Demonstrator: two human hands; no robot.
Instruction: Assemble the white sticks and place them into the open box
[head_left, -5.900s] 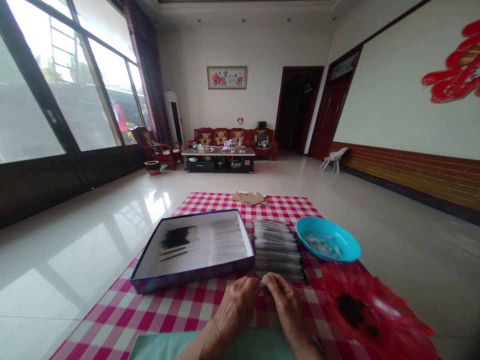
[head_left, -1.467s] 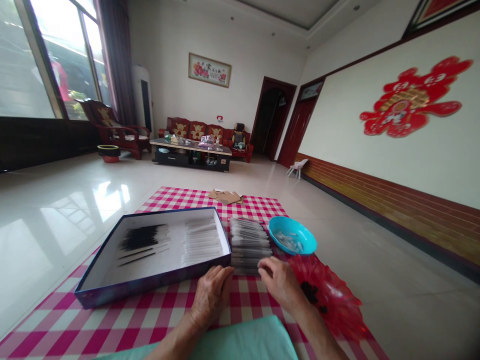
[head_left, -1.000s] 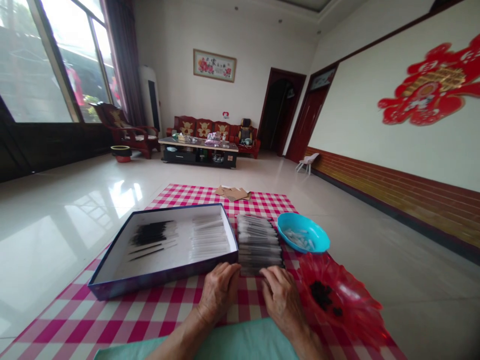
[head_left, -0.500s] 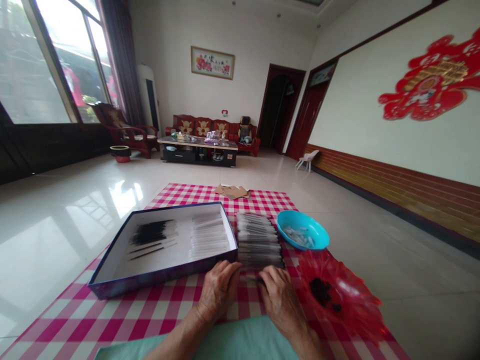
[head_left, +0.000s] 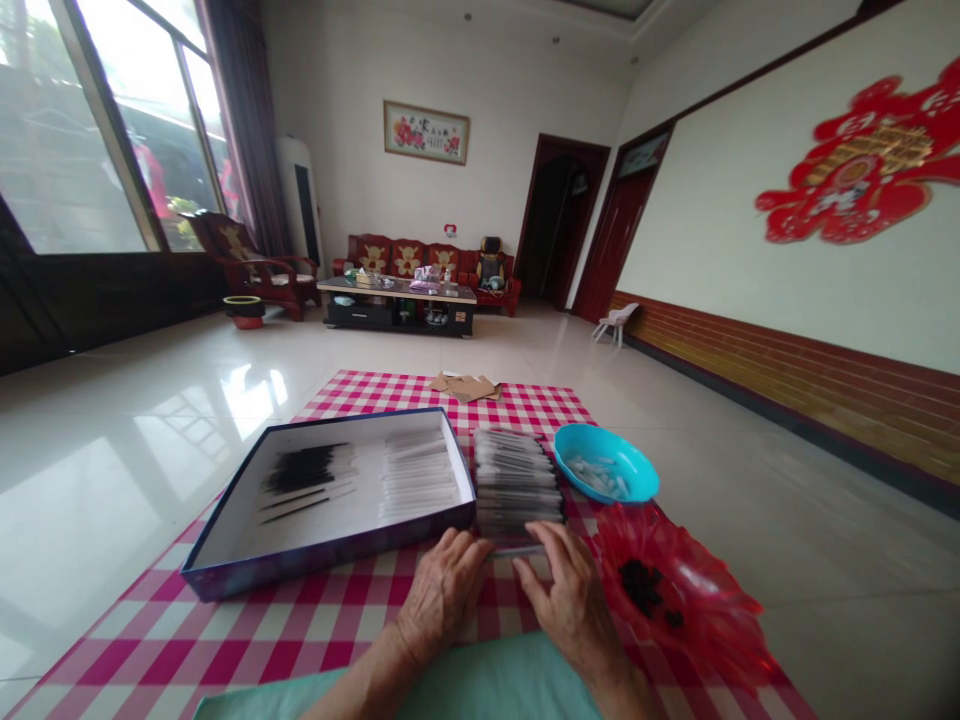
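My left hand is closed, pinching the left end of a slim translucent pen barrel held level. At its other end my right hand has thumb and forefinger parted, one on either side of the barrel; whether the fingers touch it is hard to see. Just beyond both hands lies a stack of pens, clear with dark ends. To the left, a shallow box holds dark, thin refills and a row of whitish translucent tubes.
A blue bowl contains small whitish caps. Nearer, a red translucent dish holds small black pieces. Torn cardboard lies at the far edge of the checked tablecloth. Green cloth is close to me.
My right hand's thumb and forefinger have spread apart from their earlier pinch, and the hand has shifted slightly. The left hand keeps its pinch. The view has tilted a little.
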